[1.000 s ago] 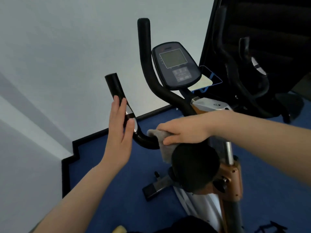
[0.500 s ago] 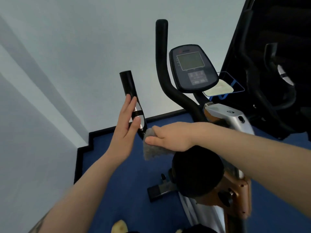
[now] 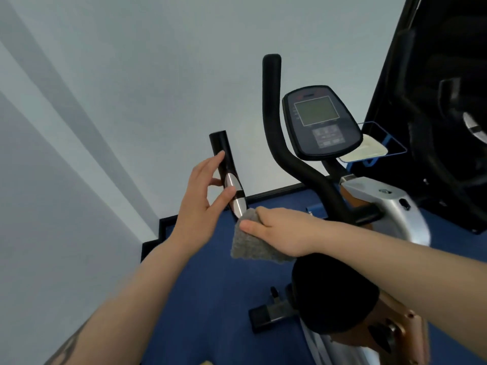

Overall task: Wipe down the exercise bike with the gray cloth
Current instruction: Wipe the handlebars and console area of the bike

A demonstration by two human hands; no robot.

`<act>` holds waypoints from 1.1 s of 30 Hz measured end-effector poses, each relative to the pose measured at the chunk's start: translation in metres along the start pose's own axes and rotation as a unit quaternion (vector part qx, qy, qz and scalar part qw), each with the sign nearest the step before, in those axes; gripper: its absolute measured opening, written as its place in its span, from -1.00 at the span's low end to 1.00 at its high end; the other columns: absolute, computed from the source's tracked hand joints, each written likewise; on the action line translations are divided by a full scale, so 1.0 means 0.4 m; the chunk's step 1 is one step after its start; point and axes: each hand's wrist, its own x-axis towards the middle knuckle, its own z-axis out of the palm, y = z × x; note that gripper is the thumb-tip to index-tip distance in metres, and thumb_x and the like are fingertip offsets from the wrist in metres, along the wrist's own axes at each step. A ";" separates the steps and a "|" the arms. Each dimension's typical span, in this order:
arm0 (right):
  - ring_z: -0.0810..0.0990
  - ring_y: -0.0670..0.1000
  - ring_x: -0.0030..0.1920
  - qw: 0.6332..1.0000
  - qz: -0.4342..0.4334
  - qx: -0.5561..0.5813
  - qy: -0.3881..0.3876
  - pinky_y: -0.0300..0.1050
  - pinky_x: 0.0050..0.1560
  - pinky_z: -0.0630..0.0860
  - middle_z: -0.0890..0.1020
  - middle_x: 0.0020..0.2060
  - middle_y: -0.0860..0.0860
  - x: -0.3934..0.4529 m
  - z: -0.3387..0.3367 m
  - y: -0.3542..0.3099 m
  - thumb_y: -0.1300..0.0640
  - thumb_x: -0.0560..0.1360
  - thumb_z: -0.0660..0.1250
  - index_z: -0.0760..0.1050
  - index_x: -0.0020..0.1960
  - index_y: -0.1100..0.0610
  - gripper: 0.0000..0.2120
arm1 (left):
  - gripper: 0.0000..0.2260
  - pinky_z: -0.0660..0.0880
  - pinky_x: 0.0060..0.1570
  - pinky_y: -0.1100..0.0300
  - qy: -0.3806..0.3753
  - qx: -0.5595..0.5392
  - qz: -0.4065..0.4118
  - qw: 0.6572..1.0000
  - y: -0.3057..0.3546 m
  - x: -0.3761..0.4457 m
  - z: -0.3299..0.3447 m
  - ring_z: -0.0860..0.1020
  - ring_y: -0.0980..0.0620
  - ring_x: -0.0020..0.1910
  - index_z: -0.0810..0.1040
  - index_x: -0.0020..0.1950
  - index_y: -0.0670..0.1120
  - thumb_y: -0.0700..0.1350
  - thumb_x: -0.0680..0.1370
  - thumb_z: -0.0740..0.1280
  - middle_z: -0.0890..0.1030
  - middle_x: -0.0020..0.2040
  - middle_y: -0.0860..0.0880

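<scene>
Cloth-gripping right hand [image 3: 282, 233] slid up handlebar [image 3: 227, 169], fuzzy gray cloth [image 3: 253, 245], left hand [image 3: 201, 196] spread open.

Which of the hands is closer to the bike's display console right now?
Right. The right hand holds the gray cloth below and left of the console; the left hand is farther left, at the left handlebar grip.
</scene>
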 end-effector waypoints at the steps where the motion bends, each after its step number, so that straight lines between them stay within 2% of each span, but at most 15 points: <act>1: 0.48 0.04 -0.04 1.000 0.003 0.012 0.002 -0.03 -0.06 0.34 0.50 -0.07 -0.02 0.004 -0.002 -0.006 -0.31 0.59 -0.06 0.36 0.07 0.07 -0.52 | -0.52 0.41 -0.02 0.48 0.010 0.014 0.009 1.000 -0.002 0.018 -0.010 0.52 0.18 0.12 0.30 0.50 0.16 -0.06 0.61 0.33 0.37 0.31 0.18; 3: 0.50 0.10 0.06 0.999 0.010 0.036 0.023 -0.04 -0.01 0.36 0.53 0.11 0.09 0.021 -0.005 -0.032 -0.25 0.63 -0.07 0.39 0.25 0.12 -0.48 | -0.55 0.37 0.08 0.49 0.027 0.032 0.024 0.999 -0.004 0.059 -0.029 0.53 0.17 0.09 0.34 0.49 0.08 -0.10 0.61 0.32 0.38 0.28 0.15; 6: 0.47 0.19 0.22 0.994 0.019 0.080 0.074 0.08 0.20 0.44 0.42 0.31 0.16 0.062 -0.013 -0.079 -0.12 0.68 -0.07 0.25 0.47 0.05 -0.55 | -0.61 0.35 0.26 0.35 0.028 0.060 0.041 0.997 -0.005 0.113 -0.053 0.45 0.23 0.23 0.36 0.49 0.01 -0.11 0.65 0.25 0.38 0.31 0.12; 8: 0.50 0.15 0.20 0.979 0.049 0.165 0.105 0.08 0.21 0.44 0.47 0.26 0.12 0.080 -0.009 -0.085 -0.19 0.65 -0.06 0.25 0.44 0.09 -0.51 | -0.65 0.35 0.37 0.17 0.012 0.073 0.061 0.995 -0.010 0.134 -0.064 0.39 0.19 0.35 0.39 0.47 -0.01 -0.12 0.67 0.20 0.40 0.35 0.11; 9: 0.53 0.11 0.14 0.969 0.071 0.205 0.118 0.05 0.14 0.46 0.53 0.17 0.09 0.083 0.000 -0.082 -0.24 0.63 -0.05 0.27 0.38 0.13 -0.47 | -0.67 0.35 0.38 0.17 0.003 0.063 0.067 0.996 -0.013 0.140 -0.069 0.38 0.20 0.36 0.41 0.45 -0.01 -0.14 0.68 0.18 0.43 0.35 0.11; 12: 0.53 0.03 -0.06 0.957 0.093 0.228 0.155 -0.05 -0.14 0.42 0.54 -0.10 0.00 0.089 0.012 -0.099 -0.28 0.61 -0.04 0.29 0.21 0.14 -0.50 | -0.69 0.33 0.30 0.37 -0.016 0.029 0.077 0.996 -0.022 0.150 -0.085 0.42 0.26 0.32 0.44 0.40 0.05 -0.17 0.69 0.16 0.49 0.29 0.15; 13: 0.53 0.03 -0.07 0.951 0.085 0.236 0.181 -0.06 -0.16 0.42 0.55 -0.09 0.00 0.104 0.001 -0.109 -0.26 0.62 -0.03 0.30 0.21 0.14 -0.51 | -0.70 0.33 0.27 0.41 -0.020 0.023 0.077 0.997 -0.024 0.153 -0.088 0.43 0.26 0.30 0.45 0.38 0.05 -0.18 0.68 0.16 0.50 0.27 0.15; 16: 0.57 0.07 0.01 0.923 0.038 0.293 0.248 -0.01 0.02 0.48 0.60 0.02 0.05 0.171 -0.050 -0.126 -0.17 0.64 0.03 0.32 0.20 0.13 -0.62 | -0.72 0.33 0.17 0.48 -0.024 0.019 0.073 0.997 -0.027 0.166 -0.099 0.46 0.29 0.23 0.50 0.34 0.06 -0.14 0.67 0.17 0.52 0.22 0.19; 18: 0.58 0.06 -0.04 0.904 0.003 0.330 0.270 -0.03 -0.02 0.49 0.60 -0.05 0.05 0.192 -0.052 -0.125 -0.11 0.65 0.08 0.31 0.13 0.12 -0.71 | -0.73 0.32 0.16 0.50 -0.035 0.020 0.082 0.996 -0.026 0.171 -0.109 0.47 0.30 0.21 0.50 0.32 0.09 -0.11 0.67 0.16 0.53 0.19 0.22; 20: 0.58 0.05 -0.05 0.898 -0.010 0.350 0.266 -0.04 -0.03 0.50 0.59 -0.07 0.04 0.199 -0.038 -0.111 -0.08 0.65 0.10 0.30 0.13 0.13 -0.74 | -0.72 0.32 0.19 0.46 -0.053 0.012 0.089 0.995 -0.027 0.175 -0.117 0.48 0.26 0.22 0.49 0.31 0.14 -0.12 0.66 0.16 0.52 0.19 0.24; 22: 0.57 -0.02 -0.06 0.910 -0.028 0.334 0.245 -0.22 -0.07 0.48 0.56 -0.07 0.00 0.206 -0.053 -0.100 -0.06 0.66 0.10 0.28 0.15 0.13 -0.75 | -0.72 0.35 0.22 0.40 -0.060 -0.002 0.088 0.994 -0.031 0.179 -0.117 0.48 0.22 0.23 0.49 0.30 0.14 -0.12 0.66 0.17 0.53 0.19 0.21; 24: 0.55 -0.09 -0.04 0.913 -0.055 0.330 0.235 -0.37 -0.11 0.46 0.54 -0.05 -0.05 0.220 -0.092 -0.097 -0.05 0.65 0.10 0.28 0.19 0.15 -0.73 | -0.73 0.37 0.24 0.34 -0.062 -0.009 0.091 0.994 -0.037 0.183 -0.114 0.48 0.18 0.25 0.52 0.32 0.04 -0.13 0.66 0.18 0.54 0.21 0.14; 26: 0.55 -0.11 -0.02 0.900 -0.068 0.355 0.241 -0.38 -0.07 0.47 0.56 0.00 -0.04 0.231 -0.106 -0.101 -0.04 0.65 0.12 0.31 0.27 0.16 -0.69 | -0.71 0.37 0.24 0.34 -0.065 -0.010 0.099 0.993 -0.043 0.186 -0.115 0.48 0.15 0.26 0.53 0.34 -0.04 -0.14 0.66 0.17 0.56 0.23 0.09; 28: 0.56 -0.16 -0.02 0.884 -0.067 0.377 0.266 -0.40 -0.06 0.46 0.56 0.01 -0.06 0.230 -0.071 -0.102 -0.03 0.66 0.11 0.30 0.33 0.11 -0.69 | -0.70 0.36 0.24 0.37 -0.072 -0.012 0.099 0.992 -0.045 0.187 -0.118 0.48 0.16 0.27 0.52 0.35 -0.04 -0.13 0.66 0.16 0.55 0.24 0.09; 33: 0.55 -0.08 0.07 0.894 -0.089 0.353 0.260 -0.43 -0.02 0.46 0.55 0.10 0.00 0.231 -0.110 -0.111 -0.03 0.67 0.03 0.26 0.36 0.11 -0.67 | -0.73 0.39 0.22 0.32 -0.075 -0.041 0.085 0.993 -0.042 0.190 -0.120 0.50 0.18 0.22 0.52 0.31 -0.02 -0.11 0.66 0.14 0.57 0.20 0.09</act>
